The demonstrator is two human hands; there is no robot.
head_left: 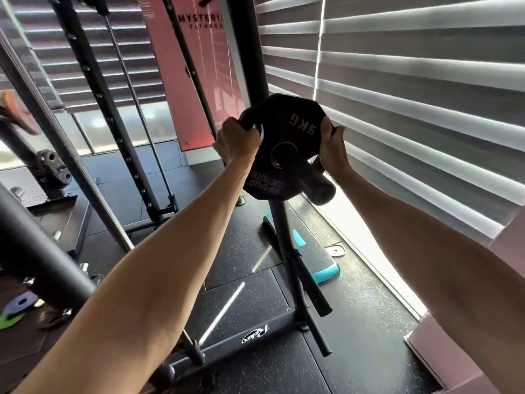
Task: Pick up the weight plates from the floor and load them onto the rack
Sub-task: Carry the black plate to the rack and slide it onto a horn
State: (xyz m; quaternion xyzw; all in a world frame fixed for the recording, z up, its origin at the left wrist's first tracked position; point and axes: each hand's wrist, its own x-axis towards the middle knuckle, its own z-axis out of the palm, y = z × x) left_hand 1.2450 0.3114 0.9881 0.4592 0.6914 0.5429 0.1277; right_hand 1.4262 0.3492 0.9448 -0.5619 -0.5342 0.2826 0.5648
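A black 5 kg weight plate (287, 129) hangs upside down at the top of the black plate rack (285, 237), with the rack's upper peg (319, 187) passing through its centre hole. My left hand (237, 139) grips the plate's left rim through a grip slot. My right hand (332, 145) holds the right rim, fingers curled behind it. Two lower pegs (312, 282) on the rack stand bare. The rack's base bar (250, 338) rests on the rubber floor.
A power rack's uprights (105, 115) and a barbell (42, 245) stand to the left. Small coloured plates (17, 308) lie on the floor at lower left, a dark plate (52, 166) further back. A teal step platform (315, 251) lies beside the window blinds (412, 95).
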